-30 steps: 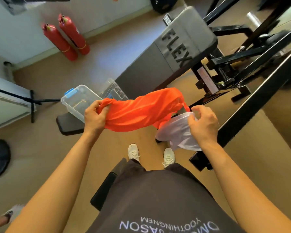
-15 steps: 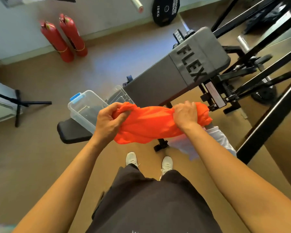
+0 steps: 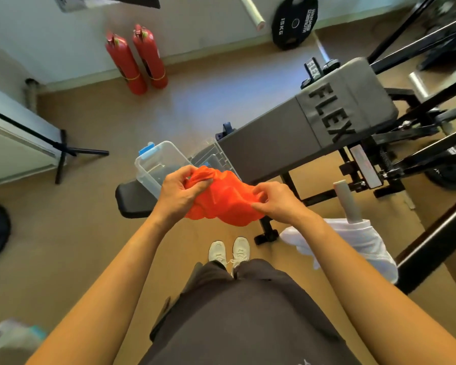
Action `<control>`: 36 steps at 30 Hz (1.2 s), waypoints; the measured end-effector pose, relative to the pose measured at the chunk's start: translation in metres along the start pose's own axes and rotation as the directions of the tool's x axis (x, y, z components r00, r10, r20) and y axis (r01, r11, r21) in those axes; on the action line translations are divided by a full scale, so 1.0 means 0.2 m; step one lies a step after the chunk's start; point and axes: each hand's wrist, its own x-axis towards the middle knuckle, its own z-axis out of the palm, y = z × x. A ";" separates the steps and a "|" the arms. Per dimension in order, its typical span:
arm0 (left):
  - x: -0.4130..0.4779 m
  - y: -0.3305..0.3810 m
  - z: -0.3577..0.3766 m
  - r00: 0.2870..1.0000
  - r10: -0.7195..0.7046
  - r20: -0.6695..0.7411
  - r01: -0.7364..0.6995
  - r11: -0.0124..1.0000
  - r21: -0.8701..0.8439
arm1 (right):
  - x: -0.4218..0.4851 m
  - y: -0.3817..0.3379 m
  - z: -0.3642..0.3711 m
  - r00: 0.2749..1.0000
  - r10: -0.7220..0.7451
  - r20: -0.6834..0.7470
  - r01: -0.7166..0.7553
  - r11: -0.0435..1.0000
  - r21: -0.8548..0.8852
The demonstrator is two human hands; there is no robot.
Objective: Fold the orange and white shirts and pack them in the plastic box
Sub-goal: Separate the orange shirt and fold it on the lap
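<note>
My left hand (image 3: pixel 181 192) and right hand (image 3: pixel 277 204) clutch bunched orange shirt (image 3: pixel 221 205) midair, near open plastic box (image 3: pixel 153 164) on bench (image 3: pixel 132 200); white shirt (image 3: pixel 358 241) drapes roller (image 3: pixel 346 201), right. Folding step, I judge; next needs cloth spread flat.

The orange shirt (image 3: pixel 221 204) is bright and plain all over. The white shirt (image 3: pixel 363 241) is plain white. The plastic box (image 3: pixel 146 172) is see-through with a blue clip (image 3: pixel 146 148). The desk (image 3: pixel 269 148) is grey, with big black letters on its far pad and a black pad at its near end. Two fire bottles (image 3: pixel 125 64) are red with yellow bands. The floor (image 3: pixel 63 246) is light brown. The shoes (image 3: pixel 216 252) are white. The round weight (image 3: pixel 295 22) is black with white writing.
</note>
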 end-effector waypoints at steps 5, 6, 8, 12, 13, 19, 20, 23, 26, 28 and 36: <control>-0.01 0.07 -0.02 0.993 0.027 0.113 -0.038 0.994 0.100 | 0.02 -0.06 0.00 0.974 -0.204 -0.096 0.225 0.909 0.352; -0.01 0.06 -0.03 0.986 0.031 0.164 -0.054 0.989 0.135 | 0.04 -0.10 -0.01 0.957 -0.277 -0.084 0.285 0.853 0.438; -0.01 0.07 -0.05 0.973 0.039 0.226 -0.079 0.982 0.171 | 0.07 -0.20 -0.02 0.911 -0.413 0.008 0.346 0.773 0.531; -0.02 0.09 -0.17 0.976 0.020 0.215 -0.063 0.979 0.194 | 0.13 -0.29 -0.02 0.842 -0.508 0.181 0.331 0.751 0.572; -0.03 0.09 -0.21 0.975 0.014 0.223 -0.061 0.977 0.202 | 0.15 -0.31 0.00 0.846 -0.500 0.185 0.338 0.771 0.539; -0.01 -0.10 -0.54 0.920 -0.280 0.274 0.066 0.800 0.596 | 0.20 -0.41 0.16 0.916 -0.398 0.048 0.325 0.807 0.493; 0.01 -0.16 -0.62 0.907 -0.318 0.278 0.095 0.796 0.598 | 0.21 -0.42 0.18 0.930 -0.367 0.013 0.308 0.800 0.515; 0.05 -0.30 -0.85 0.892 -0.311 0.328 0.116 0.860 0.497 | 0.22 -0.44 0.26 0.964 -0.240 -0.110 0.259 0.782 0.567; 0.08 -0.39 -1.06 0.901 -0.266 0.343 0.123 0.915 0.385 | 0.21 -0.51 0.40 0.977 -0.105 -0.185 0.194 0.800 0.568; 0.10 -0.44 -1.19 0.915 -0.239 0.325 0.133 0.939 0.316 | 0.20 -0.59 0.52 0.975 -0.010 -0.220 0.133 0.825 0.549; 0.12 -0.56 -1.49 0.959 -0.103 0.264 0.071 0.989 0.131 | 0.10 -0.75 0.84 0.970 0.153 -0.190 -0.066 0.915 0.398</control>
